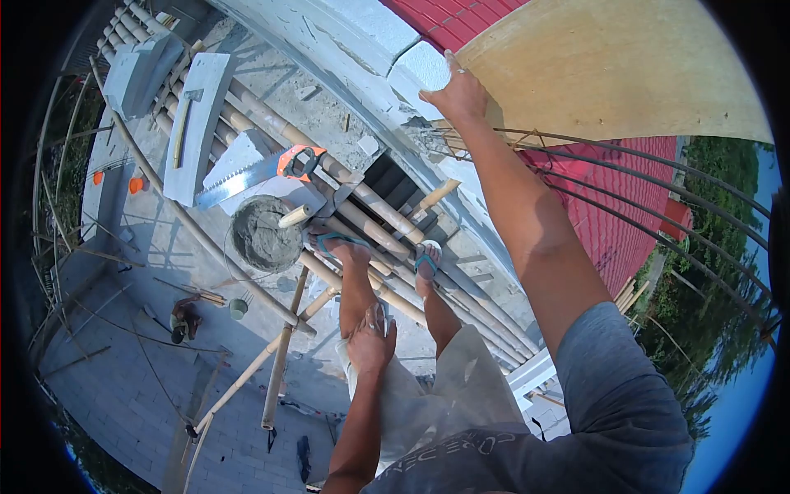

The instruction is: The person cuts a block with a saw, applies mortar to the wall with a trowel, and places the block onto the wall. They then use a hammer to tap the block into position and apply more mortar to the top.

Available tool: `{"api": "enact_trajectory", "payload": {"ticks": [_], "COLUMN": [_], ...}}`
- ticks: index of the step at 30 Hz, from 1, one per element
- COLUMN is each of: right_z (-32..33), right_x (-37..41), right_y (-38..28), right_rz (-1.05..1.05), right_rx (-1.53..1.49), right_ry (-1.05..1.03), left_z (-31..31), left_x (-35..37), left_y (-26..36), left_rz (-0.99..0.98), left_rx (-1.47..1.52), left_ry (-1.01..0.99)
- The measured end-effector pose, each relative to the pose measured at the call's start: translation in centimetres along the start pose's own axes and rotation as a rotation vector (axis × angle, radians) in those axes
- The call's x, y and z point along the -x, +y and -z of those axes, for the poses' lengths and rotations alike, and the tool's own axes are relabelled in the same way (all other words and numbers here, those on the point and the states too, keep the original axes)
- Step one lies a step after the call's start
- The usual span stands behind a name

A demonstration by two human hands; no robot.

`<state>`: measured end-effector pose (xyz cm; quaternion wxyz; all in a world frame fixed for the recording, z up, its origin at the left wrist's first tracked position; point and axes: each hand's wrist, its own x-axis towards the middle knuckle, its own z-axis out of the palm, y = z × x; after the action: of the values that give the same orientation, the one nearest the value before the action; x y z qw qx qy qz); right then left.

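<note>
My right hand [462, 92] reaches out to the top of the wall, thumb and forefinger spread over the end of a white block [409, 76]. Its other fingers are hidden. Right beside that hand lies the edge of a curved plywood sheet [617, 70]. My left hand [370, 344] rests on my bent knee, fingers extended, with grey smears on them and nothing held. Near my feet stands a bucket of grey mortar [265, 233] with a wooden-handled trowel [295, 216] at its rim. A handsaw [251, 179] with an orange and black handle lies across white block pieces.
Bamboo poles [362, 216] form the platform under my sandalled feet. A hammer [181, 136] lies on a long white block [204, 111]. Bent rebar rods [650, 177] stick out at the right, above red roof tiles [625, 214]. Far below, a person [183, 319] is on the paved ground.
</note>
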<state>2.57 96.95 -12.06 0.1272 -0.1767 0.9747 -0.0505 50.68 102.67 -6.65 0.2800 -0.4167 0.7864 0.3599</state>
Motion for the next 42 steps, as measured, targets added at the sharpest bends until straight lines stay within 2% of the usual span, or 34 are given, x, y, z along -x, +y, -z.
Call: {"api": "enact_trajectory", "payload": {"ticks": [7, 12, 17, 23, 25, 29, 35, 37, 42], "right_z": [2.6, 5.2, 3.6, 1.5, 0.9, -0.1, -1.0, -0.9, -1.0], "right_x": [0.6, 4.2, 8.0, 7.0, 6.0, 4.6, 3.0, 3.1, 3.4], "right_y": [0.4, 1.0, 1.9, 2.0, 1.9, 1.3, -0.3, -0.7, -0.6], "right_rz": [-0.001, 0.098, 0.127, 0.147, 0.108, 0.103, 0.238, 0.205, 0.196], "right_rx": [-0.098, -0.299, -0.376, -0.311, -0.211, -0.205, -0.226, -0.153, -0.144], "right_ry": [-0.015, 0.249, 0.244, 0.303, 0.237, 0.241, 0.315, 0.222, 0.214], "left_z": [-0.2, 0.3, 0.5, 0.4, 0.4, -0.1, -0.1, -0.3, -0.3], "left_x": [0.2, -0.4, -0.3, 0.0, 0.1, 0.0, 0.0, -0.2, -0.2], "left_y": [-0.5, 0.1, 0.5, 1.2, 1.5, 1.1, 0.9, 0.7, 0.3], "left_rz": [0.0, 0.074, 0.057, 0.048, 0.055, 0.052, 0.046, 0.024, 0.01], "left_rx": [-0.048, -0.044, -0.097, -0.171, -0.188, -0.187, -0.163, -0.149, -0.142], "left_ry": [0.0, -0.06, -0.064, -0.074, -0.088, -0.068, -0.059, -0.049, -0.033]}}
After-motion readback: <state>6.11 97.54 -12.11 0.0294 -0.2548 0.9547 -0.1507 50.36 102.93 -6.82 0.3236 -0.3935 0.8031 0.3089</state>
